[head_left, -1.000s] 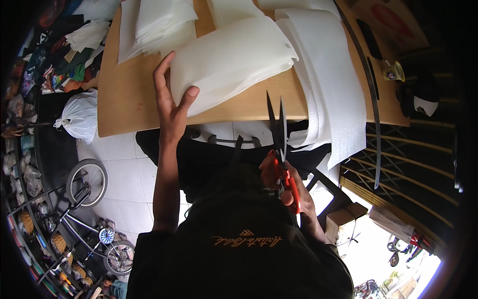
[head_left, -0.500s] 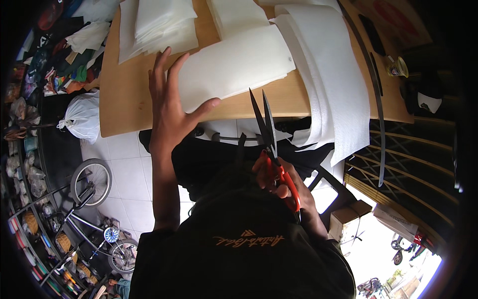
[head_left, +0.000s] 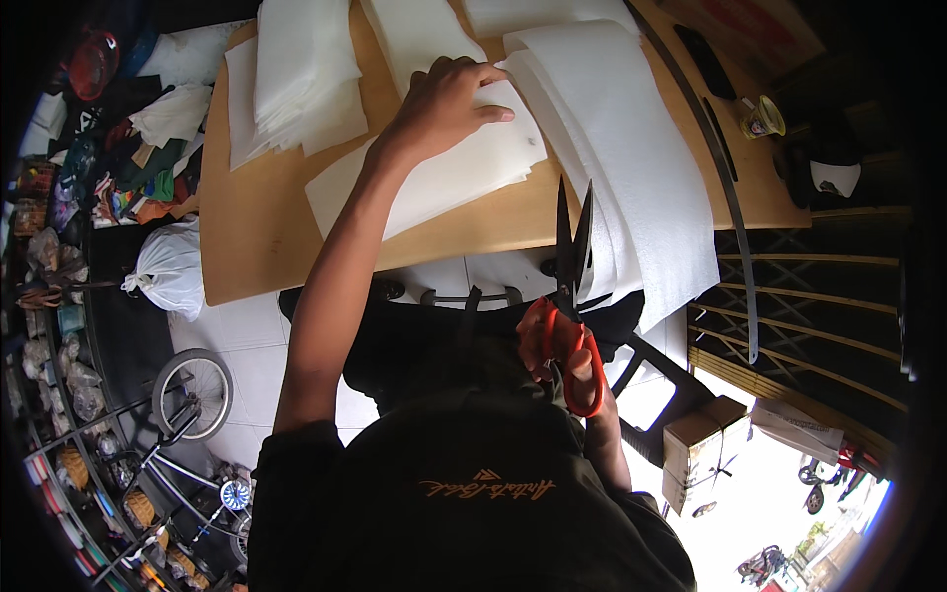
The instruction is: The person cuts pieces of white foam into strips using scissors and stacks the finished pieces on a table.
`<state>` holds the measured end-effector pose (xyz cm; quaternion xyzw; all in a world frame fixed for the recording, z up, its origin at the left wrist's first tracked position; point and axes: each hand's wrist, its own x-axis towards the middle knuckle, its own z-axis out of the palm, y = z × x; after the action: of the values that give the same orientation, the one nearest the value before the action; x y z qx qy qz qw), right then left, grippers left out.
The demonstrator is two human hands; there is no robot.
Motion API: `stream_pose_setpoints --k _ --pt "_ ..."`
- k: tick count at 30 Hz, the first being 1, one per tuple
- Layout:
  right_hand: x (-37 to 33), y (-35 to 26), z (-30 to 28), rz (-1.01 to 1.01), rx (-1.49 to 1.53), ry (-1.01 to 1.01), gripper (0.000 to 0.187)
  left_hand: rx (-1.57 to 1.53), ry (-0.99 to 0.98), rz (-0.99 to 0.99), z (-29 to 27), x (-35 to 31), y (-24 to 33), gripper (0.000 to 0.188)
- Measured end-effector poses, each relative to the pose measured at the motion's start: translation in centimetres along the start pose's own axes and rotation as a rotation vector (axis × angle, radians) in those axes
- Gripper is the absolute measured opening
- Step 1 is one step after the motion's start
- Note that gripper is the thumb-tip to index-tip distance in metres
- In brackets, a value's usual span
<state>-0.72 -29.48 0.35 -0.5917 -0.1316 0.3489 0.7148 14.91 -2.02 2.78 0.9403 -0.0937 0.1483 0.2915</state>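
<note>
In my right hand (head_left: 554, 347) is a pair of scissors (head_left: 569, 259) with red-orange handles, its dark blades slightly parted and pointing away from me. My left hand (head_left: 442, 107) reaches over a stack of white sheets (head_left: 434, 187) lying aslant near the table's front edge. Its thumb and index finger are stretched apart toward the right; the other fingers are bent and partly hidden. Just right of those fingertips, long layered white sheets (head_left: 631, 148) hang over the front edge. No sheet shows in the left hand's grasp.
More white sheet stacks (head_left: 306, 79) lie across the wooden table (head_left: 247, 227). On its right are a long metal strip (head_left: 745, 247), a dark phone-like object (head_left: 704, 61) and a yellowish cup (head_left: 762, 118). A white bag (head_left: 168, 261) and a bicycle (head_left: 192, 395) stand left; a carton (head_left: 700, 444) is right.
My left hand has moved right and farther away, from the left end of the slanted stack toward the long sheets. The scissors have shifted slightly right, with their blades now more upright in view.
</note>
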Motion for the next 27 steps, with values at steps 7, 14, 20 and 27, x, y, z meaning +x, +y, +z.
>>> stream_pose_setpoints --k 7,14,20,27 --pt "0.6 0.3 -0.1 -0.021 0.062 0.018 0.093 -1.032 0.049 -0.226 -1.6 -0.2 -0.1 0.03" --pt "1.5 0.5 0.6 -0.097 0.042 0.04 0.083 -1.096 0.086 -0.146 -2.6 -0.7 -0.6 0.025" --pt "6.1 -3.7 2.0 -0.278 0.072 0.365 0.041 -0.906 -0.023 -0.106 -5.2 -0.9 1.1 0.03" --pt "14.4 -8.1 3.0 -0.45 0.043 0.678 0.027 -0.633 0.195 0.069 -6.5 -3.2 0.3 0.034"
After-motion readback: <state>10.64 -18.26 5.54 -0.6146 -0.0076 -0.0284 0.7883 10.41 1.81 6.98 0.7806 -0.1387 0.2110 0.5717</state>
